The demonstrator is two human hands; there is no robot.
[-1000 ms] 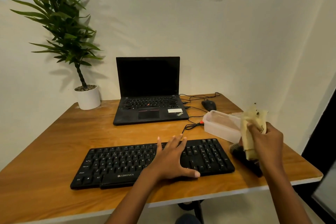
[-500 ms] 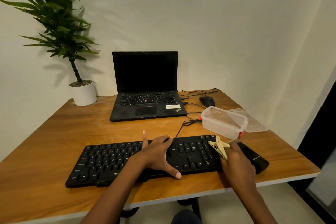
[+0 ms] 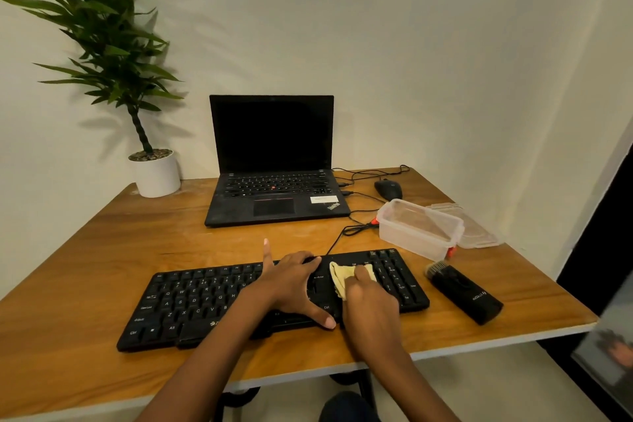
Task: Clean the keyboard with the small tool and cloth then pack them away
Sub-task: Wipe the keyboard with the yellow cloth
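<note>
Near the table's (image 3: 102, 250) front edge, the left hand (image 3: 294, 284), fingers spread flat, is bracing the keyboard (image 3: 191, 298). The right hand (image 3: 371, 305), fingers curled over the bunched cloth (image 3: 340, 276), is pressing it onto the right-side keys. The small tool (image 3: 462, 291) is lying idle toward the front right corner. Likely risk: a snagging fold could be lifting a keycap.

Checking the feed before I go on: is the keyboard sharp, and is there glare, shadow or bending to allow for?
Head view: keyboard letters read clearly; no glare on it or the cloth; plant throws a soft shadow on the wall; wide lens leans the dark opening at right; bottom right corner blurred.
</note>
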